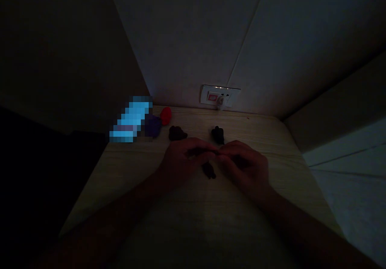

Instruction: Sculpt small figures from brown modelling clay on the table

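My left hand and my right hand meet above the middle of the wooden tabletop. Thumb and fingers of each are pinched together, with the tips touching or nearly so. Whatever lies between them is too small and dark to make out. Just below the fingertips lies a small dark piece, partly covered by my left hand. Behind the left hand sits a brown lump, like modelling clay. A black lump rests beyond the fingertips, near my right hand.
At the back left are a red lump, a purple-blue lump and a bright, pixelated screen. A wall socket with something plugged in sits above the table's back edge. Walls or panels bound the back and right; the room is dim.
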{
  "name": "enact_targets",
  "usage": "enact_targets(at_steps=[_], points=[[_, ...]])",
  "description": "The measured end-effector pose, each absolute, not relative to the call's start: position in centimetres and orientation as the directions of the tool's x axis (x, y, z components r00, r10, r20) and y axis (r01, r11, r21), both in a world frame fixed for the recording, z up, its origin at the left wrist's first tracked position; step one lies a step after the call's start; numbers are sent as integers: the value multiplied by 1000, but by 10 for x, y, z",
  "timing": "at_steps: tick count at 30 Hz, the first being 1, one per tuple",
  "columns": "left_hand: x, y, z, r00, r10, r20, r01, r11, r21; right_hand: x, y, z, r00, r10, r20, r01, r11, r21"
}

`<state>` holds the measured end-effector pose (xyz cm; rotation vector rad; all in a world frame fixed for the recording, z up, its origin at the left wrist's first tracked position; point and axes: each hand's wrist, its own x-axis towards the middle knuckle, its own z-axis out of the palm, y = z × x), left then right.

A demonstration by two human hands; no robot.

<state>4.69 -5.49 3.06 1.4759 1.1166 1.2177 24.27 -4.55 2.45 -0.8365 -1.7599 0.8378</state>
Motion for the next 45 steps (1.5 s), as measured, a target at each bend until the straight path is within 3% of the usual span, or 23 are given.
enact_targets(at_steps=[5, 15, 22, 38, 45], points=[[47, -56, 30, 131, 961, 246, 139, -263, 955, 241, -47, 25, -286, 843, 455, 143, 507, -850], [47, -55, 32, 142, 979, 143, 62, -153, 986, 241, -49, 27, -272, 861, 430, 185, 486, -854], [45, -54, 30, 114, 973, 203, 85, -213, 973, 242, -47, 25, -306, 811, 498, 174, 562, -809], [44, -55, 26, 90, 933, 350, 168, -360, 918, 242, -46, 24, -296, 839, 458, 151, 514, -844], [45, -56, 28, 106, 955, 278, 192, -294, 936, 241, -46, 24, -258, 852, 456, 122, 496, -860]])
